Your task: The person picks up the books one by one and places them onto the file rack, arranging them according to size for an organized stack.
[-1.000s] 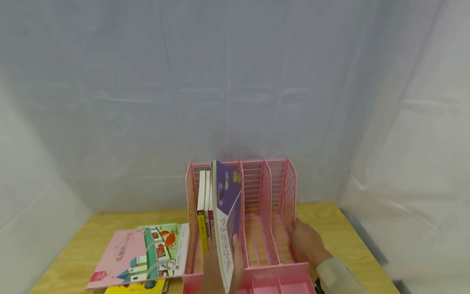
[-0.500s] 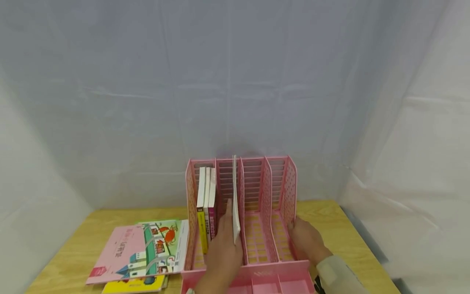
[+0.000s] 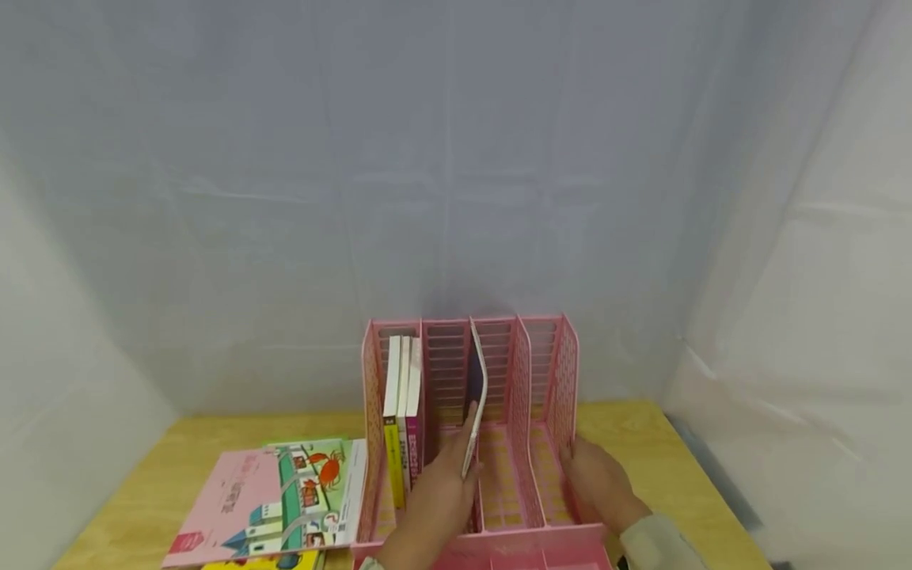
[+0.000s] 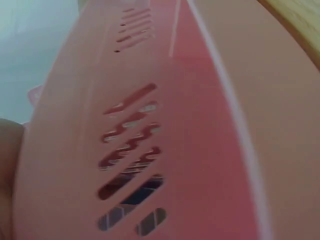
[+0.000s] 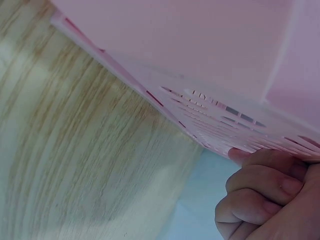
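Observation:
My left hand (image 3: pixel 438 495) holds a thin book (image 3: pixel 479 396) with a pale edge, fingers along its left side. The book stands upright, bowed at the divider right of the second compartment of a pink book organizer (image 3: pixel 480 545). At the organizer's outer right wall, my right hand (image 3: pixel 598 479) grips the lower front part; its curled fingers (image 5: pixel 262 182) show against the slotted wall in the right wrist view. Three upright books (image 3: pixel 402 380) fill part of the leftmost compartment. The left wrist view shows mostly the organizer's pink slotted front (image 4: pixel 200 150), with the held book hidden.
Left of the organizer, a pink picture book (image 3: pixel 242 499) lies flat over a green one with a red crab (image 3: pixel 329 471) and a yellow one (image 3: pixel 285 562). All lie on a wooden table (image 3: pixel 634 431). White sheeting (image 3: pixel 456 198) surrounds the table.
The book has gone from in front of the organizer back into it, then rightward to the divider, with my left hand following. My right hand keeps its hold on the right wall.

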{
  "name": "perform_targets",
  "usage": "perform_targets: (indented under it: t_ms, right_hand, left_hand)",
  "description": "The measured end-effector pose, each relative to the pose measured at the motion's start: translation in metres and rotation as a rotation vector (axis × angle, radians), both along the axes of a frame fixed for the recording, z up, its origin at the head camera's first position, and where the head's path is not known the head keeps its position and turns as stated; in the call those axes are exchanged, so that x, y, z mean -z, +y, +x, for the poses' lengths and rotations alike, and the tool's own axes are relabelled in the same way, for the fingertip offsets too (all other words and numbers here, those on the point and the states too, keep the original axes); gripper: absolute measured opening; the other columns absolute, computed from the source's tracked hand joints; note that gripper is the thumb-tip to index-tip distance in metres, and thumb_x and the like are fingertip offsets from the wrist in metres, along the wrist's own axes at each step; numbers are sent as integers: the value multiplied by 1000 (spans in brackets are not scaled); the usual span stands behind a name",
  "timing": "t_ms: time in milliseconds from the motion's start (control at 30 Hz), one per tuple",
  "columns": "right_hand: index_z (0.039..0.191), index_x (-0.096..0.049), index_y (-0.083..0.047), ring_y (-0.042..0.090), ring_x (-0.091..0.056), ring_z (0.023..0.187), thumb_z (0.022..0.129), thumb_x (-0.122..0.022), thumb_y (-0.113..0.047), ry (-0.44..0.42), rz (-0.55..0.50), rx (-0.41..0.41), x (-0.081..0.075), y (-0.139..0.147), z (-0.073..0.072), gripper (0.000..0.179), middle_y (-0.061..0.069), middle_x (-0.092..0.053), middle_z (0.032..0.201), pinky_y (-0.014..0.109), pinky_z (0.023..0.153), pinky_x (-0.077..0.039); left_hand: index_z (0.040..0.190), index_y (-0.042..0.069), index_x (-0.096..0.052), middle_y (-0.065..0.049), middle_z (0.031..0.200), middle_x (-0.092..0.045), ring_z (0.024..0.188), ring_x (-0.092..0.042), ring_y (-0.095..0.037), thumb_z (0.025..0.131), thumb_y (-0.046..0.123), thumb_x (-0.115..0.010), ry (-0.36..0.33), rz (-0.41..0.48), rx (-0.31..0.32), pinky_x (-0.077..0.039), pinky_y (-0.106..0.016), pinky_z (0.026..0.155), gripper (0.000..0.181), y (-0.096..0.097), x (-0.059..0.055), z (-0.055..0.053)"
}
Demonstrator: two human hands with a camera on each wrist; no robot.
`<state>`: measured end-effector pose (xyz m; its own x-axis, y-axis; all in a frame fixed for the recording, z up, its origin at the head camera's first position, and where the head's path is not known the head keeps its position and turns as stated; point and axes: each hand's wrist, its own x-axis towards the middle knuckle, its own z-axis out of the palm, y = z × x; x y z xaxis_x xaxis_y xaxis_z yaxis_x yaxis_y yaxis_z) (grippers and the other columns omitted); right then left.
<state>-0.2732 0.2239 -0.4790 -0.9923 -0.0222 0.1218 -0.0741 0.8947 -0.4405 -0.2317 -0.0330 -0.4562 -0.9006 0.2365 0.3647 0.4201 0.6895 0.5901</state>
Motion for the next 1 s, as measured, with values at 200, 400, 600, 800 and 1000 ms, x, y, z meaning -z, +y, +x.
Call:
perform_targets:
  t_ms: [200,400,600,800,1000]
  right_hand:
    - [87,-57,-12,19,-50,63,110,-41,-23,-2,-17,-9,5,-5,1,29,2,-49,67,43,64,-50]
    - [87,-56,-11,21,-55,64,109,-44,-22,26,-11,-20,2,-2,0,28,5,-55,69,48,65,-53]
    - [89,-58,-11,21,-56,68,109,-44,-25,-7,13,2,4,2,-1,29,5,-57,72,49,70,-54]
    - [98,-63,-6,18,-50,62,109,-43,-23,-21,-19,-17,4,0,2,28,2,-51,67,42,64,-51]
    - [87,-57,-12,18,-49,61,109,-45,-22,14,-17,-5,2,1,1,27,2,-49,66,41,62,-49]
  left_hand:
    - [167,27,-15,-26,146,-54,70,-70,-21,101,27,-68,-18,-3,26,-61,-31,62,85,-5,10,-2]
    - [166,36,4,-23,160,-39,80,-69,-18,91,25,-78,-192,48,153,-58,-30,62,111,-1,7,-5]
    - [163,39,11,-16,168,-25,130,-57,-37,97,12,-70,-259,105,252,-56,-46,98,109,-4,9,-3]
    - [163,48,-1,-16,166,-32,130,-58,-39,98,11,-70,-261,173,182,-60,-42,91,102,-7,7,-2]
    - [164,40,6,-14,167,-30,72,-66,-19,96,13,-65,-234,120,195,-59,-29,60,102,-3,5,-2]
